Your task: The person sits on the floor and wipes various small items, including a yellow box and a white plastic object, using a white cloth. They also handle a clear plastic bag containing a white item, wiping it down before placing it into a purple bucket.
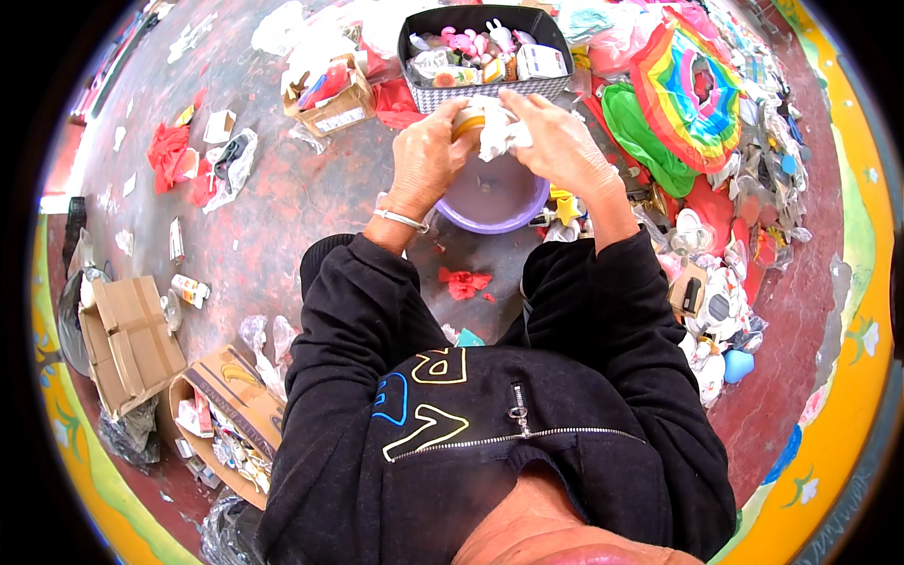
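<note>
Over a purple basin (pixel 492 226) of cloudy water, both my hands are raised close together. My left hand (pixel 426 155) is closed round a small round thing with a yellow-and-white rim (pixel 468 121); its exact kind is not clear. My right hand (pixel 568 151) grips a crumpled white cloth (pixel 502 132) against that round thing. Part of the cloth hangs down above the water. Just beyond my fingers stands a black basket with a checked side (pixel 490 92), filled with pink plush toys, packets and a white box.
An open cardboard box (pixel 334 104) stands left of the basket. On the right lie a rainbow-coloured round item (pixel 686 89), green fabric (pixel 642 137) and heaped small goods. More cardboard boxes (pixel 132 344) sit at lower left. Red scraps (pixel 463 282) lie between my knees.
</note>
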A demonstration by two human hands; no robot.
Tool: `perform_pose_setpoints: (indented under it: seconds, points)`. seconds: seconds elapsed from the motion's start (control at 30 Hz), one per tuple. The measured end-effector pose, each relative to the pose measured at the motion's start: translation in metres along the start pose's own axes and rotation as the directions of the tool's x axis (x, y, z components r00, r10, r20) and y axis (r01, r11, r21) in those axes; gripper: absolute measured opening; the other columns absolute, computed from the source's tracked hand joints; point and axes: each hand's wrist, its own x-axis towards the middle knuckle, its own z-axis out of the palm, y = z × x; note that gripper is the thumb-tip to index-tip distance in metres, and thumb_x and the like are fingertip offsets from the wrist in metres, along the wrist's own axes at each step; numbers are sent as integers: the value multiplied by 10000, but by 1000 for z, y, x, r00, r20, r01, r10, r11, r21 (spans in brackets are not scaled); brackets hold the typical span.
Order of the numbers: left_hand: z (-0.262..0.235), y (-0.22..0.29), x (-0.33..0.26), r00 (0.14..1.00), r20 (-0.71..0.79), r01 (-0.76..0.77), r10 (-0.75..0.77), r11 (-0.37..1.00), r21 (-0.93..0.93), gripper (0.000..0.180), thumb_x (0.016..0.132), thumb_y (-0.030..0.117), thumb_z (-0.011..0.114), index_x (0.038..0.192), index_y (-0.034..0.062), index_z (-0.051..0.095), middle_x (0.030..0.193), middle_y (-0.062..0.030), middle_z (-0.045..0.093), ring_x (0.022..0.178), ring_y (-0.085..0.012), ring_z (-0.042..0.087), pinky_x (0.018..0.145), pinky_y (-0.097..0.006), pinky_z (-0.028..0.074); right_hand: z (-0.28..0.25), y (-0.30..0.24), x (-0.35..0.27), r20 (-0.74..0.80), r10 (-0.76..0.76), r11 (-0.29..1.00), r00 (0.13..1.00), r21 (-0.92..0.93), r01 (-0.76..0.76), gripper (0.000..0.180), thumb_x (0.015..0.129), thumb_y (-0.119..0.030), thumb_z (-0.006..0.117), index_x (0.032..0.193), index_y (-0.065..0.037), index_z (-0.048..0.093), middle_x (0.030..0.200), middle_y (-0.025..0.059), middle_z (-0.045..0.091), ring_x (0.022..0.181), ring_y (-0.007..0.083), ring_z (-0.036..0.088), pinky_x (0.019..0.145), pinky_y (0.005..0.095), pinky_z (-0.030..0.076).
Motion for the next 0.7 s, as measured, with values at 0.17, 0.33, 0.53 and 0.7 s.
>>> perform_pose_setpoints:
  seconds: [0.17,0.33,0.53,0.7]
  points:
    - [4,-4,-1,990,-120,54,-79,979,-196,429,702,308,748,1003,37,606,765,-164,647,685,-298,646,613,-349,499,-5,7,6,-117,168,664,979,748,-25,653,669,98,504,1292,-94,486,1001,34,612,776,73,560,601,209,464]
    - [0,7,-4,977,-212,-29,18,998,-49,430,693,309,760,1001,51,607,763,-151,650,662,-277,646,584,-332,504,0,18,8,23,163,21,986,999,-27,643,693,109,444,1315,-52,440,1074,54,602,840,111,598,636,211,485]
    - [-4,6,-5,971,-236,-43,45,999,16,410,690,285,755,1004,73,600,739,-131,647,644,-276,640,576,-344,500,11,23,11,7,75,-87,997,996,-1,593,767,-18,503,1345,-31,375,1132,96,575,863,161,599,648,267,494]
    - [0,-6,-4,973,-227,30,-32,999,-13,393,690,238,743,1019,79,598,737,-123,649,641,-260,643,586,-344,500,3,16,11,37,0,-233,999,972,-36,469,867,-138,460,1318,-18,406,1114,92,571,765,162,602,601,285,514]
